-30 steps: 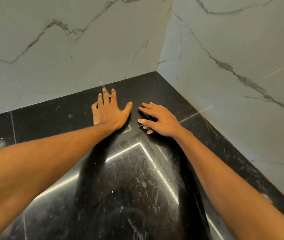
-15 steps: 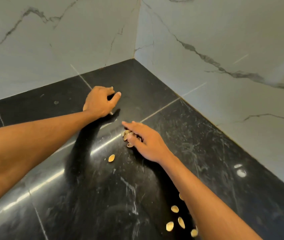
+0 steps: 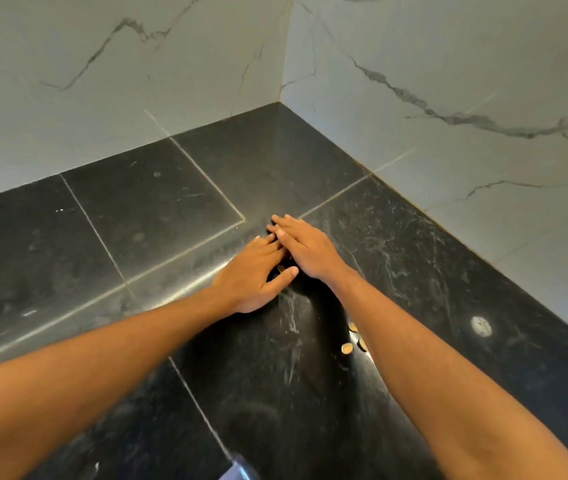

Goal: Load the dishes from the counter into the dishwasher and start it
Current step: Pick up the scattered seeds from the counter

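Observation:
Both hands lie on the black stone counter (image 3: 157, 216) near its corner. My left hand (image 3: 254, 275) rests flat with its fingers straight and thumb spread to the right. My right hand (image 3: 305, 249) lies flat beside it, fingers straight and pointing left, its fingertips over those of the left hand. A small tan shell piece (image 3: 280, 268) shows in the gap between the two hands. A few more tan shells (image 3: 346, 348) lie on the counter by my right forearm. No dishes or dishwasher are in view.
White marble-look walls (image 3: 448, 81) close the counter at the back and on the right, meeting in a corner. A round pale spot (image 3: 481, 325) marks the counter at right. A small bluish object (image 3: 239, 471) peeks in at the bottom edge.
My left hand has opened from a curled fist and moved right to meet my right hand. The right hand slid up over it. The loose shell between them is now mostly covered.

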`<state>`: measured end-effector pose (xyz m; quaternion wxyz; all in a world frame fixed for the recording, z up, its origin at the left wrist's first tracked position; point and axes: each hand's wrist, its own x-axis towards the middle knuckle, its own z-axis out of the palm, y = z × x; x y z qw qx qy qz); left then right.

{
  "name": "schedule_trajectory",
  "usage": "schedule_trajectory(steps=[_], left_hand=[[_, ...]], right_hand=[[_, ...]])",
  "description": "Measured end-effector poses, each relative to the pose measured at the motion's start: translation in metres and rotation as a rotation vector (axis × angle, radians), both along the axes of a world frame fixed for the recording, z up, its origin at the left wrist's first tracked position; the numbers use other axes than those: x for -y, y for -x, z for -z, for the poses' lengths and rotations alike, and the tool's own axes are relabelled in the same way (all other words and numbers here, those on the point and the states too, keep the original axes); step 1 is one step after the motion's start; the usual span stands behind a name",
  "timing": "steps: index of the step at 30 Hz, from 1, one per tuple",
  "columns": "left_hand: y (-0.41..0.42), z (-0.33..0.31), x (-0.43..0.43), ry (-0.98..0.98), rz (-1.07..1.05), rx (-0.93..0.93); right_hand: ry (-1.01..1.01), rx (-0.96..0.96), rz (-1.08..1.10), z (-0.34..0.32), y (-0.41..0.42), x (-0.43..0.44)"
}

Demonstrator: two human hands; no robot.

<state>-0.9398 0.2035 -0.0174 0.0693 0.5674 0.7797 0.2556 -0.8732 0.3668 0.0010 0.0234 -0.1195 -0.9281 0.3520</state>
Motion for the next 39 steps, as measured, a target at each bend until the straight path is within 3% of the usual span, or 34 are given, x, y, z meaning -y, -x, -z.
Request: schedule_trajectory(steps=[8,14,16,19,22,26,29,33,39], left_hand=[[-0.081,-0.003,0.028,-0.006,0.11,0.021],[-0.131,-0.008,0.041,-0.179,0.113,0.301],[-0.14,-0.009,0.042,-0.253,0.009,0.412],[-0.144,-0.012,0.038,-0.33,-0.256,0.513],[-0.151,-0.016,0.035,-0.243,-0.393,0.465],[-0.158,-0.016,0.031,-0.296,-0.559,0.576],[-0.166,-0.012,0.04,-0.292,-0.647,0.472],[-0.171,-0.003,0.075,-0.056,-0.65,0.145],[-0.18,-0.001,0.094,0.168,-0.631,-0.042]], right_hand=[[-0.012,0.081,-0.006,-0.007,-0.107,0.024],[-0.074,0.119,0.005,-0.016,-0.172,0.04],[-0.158,-0.021,0.069,-0.015,-0.187,0.043],[-0.133,-0.25,0.423,-0.012,-0.213,0.038],[-0.008,-0.109,0.628,-0.003,-0.226,0.027],[-0.182,-0.002,0.441,0.009,-0.206,0.042],[-0.202,-0.052,0.31,0.012,-0.177,0.066],[-0.276,-0.143,0.179,0.019,-0.147,0.094],[-0.224,-0.349,0.137,0.027,-0.143,0.097]])
